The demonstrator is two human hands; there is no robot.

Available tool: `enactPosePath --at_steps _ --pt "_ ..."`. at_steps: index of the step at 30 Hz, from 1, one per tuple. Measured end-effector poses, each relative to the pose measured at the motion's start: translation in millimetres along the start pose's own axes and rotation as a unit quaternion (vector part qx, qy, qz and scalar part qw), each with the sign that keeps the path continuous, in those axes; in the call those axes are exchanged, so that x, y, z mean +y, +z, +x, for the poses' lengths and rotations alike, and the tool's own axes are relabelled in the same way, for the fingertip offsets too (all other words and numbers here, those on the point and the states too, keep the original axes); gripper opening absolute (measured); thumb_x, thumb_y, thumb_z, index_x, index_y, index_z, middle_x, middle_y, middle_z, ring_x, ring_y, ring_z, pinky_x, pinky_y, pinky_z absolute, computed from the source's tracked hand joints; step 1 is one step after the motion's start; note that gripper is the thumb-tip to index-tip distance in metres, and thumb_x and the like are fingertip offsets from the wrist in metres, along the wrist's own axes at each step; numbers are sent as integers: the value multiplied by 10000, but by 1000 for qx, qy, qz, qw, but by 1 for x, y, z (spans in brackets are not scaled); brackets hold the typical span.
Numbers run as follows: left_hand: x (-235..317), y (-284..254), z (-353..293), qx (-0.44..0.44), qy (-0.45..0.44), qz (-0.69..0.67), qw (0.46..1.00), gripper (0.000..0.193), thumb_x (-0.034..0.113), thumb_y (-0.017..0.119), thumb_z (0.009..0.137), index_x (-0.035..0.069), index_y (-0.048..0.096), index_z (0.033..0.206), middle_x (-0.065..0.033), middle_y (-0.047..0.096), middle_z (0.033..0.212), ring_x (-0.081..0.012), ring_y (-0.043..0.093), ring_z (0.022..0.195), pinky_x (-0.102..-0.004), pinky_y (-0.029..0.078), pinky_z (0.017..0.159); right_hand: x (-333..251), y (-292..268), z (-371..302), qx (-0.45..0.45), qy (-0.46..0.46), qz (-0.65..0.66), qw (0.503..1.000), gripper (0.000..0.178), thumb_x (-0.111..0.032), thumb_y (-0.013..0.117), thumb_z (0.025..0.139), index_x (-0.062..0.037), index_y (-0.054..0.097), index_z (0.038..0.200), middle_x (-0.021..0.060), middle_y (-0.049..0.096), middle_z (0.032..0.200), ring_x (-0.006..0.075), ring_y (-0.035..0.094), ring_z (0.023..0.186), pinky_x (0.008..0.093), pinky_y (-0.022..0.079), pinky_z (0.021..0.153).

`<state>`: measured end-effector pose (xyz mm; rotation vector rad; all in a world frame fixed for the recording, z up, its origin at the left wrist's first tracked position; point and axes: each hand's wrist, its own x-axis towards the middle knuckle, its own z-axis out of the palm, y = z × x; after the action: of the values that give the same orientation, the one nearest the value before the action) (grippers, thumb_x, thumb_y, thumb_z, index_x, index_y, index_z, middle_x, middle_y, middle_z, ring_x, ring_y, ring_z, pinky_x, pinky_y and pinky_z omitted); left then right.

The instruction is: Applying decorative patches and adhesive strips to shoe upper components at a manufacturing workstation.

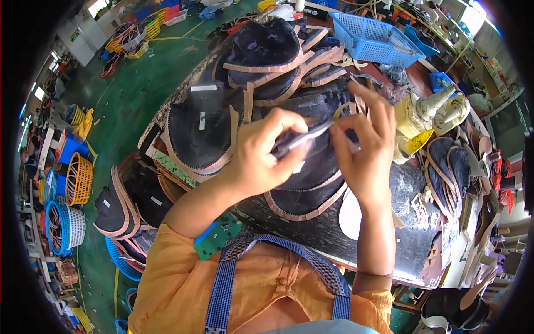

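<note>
Above the workbench, my left hand (267,147) closes thumb and fingers around a small dark strip with a pale grey edge (305,138); motion blurs it. My right hand (370,133) pinches thumb and forefinger together at the strip's far end, where a thin yellowish curl shows beside the fingertips. Just what sits between those fingertips is too small to tell. Under both hands lies a black curved leather-like panel (303,197) with a tan folded edge. To the left is a similar black panel (194,136) bearing a small white label.
More black panels (264,44) are piled at the bench's far side, near a blue plastic basket (375,39). Yellowed glue-stained containers (411,117) stand right of my right hand. A white oval piece (350,214) lies by my right forearm. Further panels (150,192) lie at left.
</note>
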<state>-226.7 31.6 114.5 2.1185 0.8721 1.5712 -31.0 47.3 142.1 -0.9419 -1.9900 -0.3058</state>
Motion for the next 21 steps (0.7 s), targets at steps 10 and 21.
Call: enactPosePath --at_steps 10,21 --pt "-60 -106 35 31 37 431 901 619 157 813 730 119 591 1306 -96 566 1370 -320 468 1293 -428 373 1091 39 -44 -37 8 263 344 901 168 -152 641 955 0 708 985 88 717 950 129 637 854 269 493 788" --pt "-6 22 15 -142 57 -162 975 147 -16 710 829 14 651 960 -103 695 1039 -260 666 1044 -379 523 925 -2 -30 -38 -121 229 362 896 86 -52 721 849 25 682 852 108 651 1003 189 631 898 295 489 795"
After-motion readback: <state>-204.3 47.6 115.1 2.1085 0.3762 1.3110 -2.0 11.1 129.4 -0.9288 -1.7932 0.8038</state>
